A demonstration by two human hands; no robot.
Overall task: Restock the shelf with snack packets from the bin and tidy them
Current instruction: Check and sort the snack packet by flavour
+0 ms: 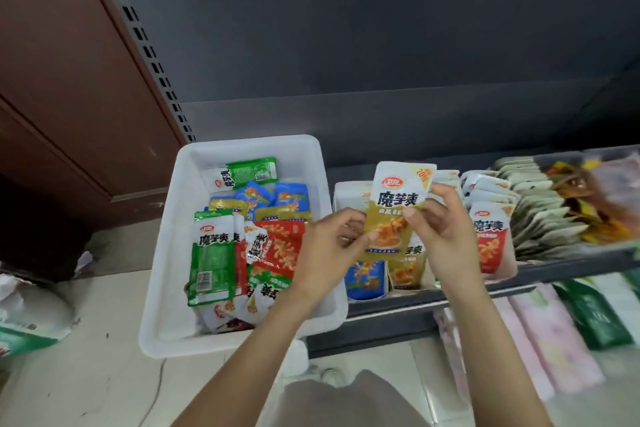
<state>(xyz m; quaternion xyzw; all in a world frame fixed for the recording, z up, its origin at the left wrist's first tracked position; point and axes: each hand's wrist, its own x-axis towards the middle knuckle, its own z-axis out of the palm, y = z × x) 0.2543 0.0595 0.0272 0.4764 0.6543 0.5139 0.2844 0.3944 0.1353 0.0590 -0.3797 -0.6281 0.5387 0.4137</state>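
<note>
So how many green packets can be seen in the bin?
2 plainly: one green packet standing at the white bin's near left, another lying at its far end. A greenish scrap shows mid-pile; more may be buried.

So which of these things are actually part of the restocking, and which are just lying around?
Part of the job:
- white-and-gold snack packet, held upright by left hand and right hand
- white plastic bin of mixed packets
- dark grey shelf with standing packet rows

Just lying about:
- crumpled white-and-green bag on the floor
- brown wooden panel
</note>
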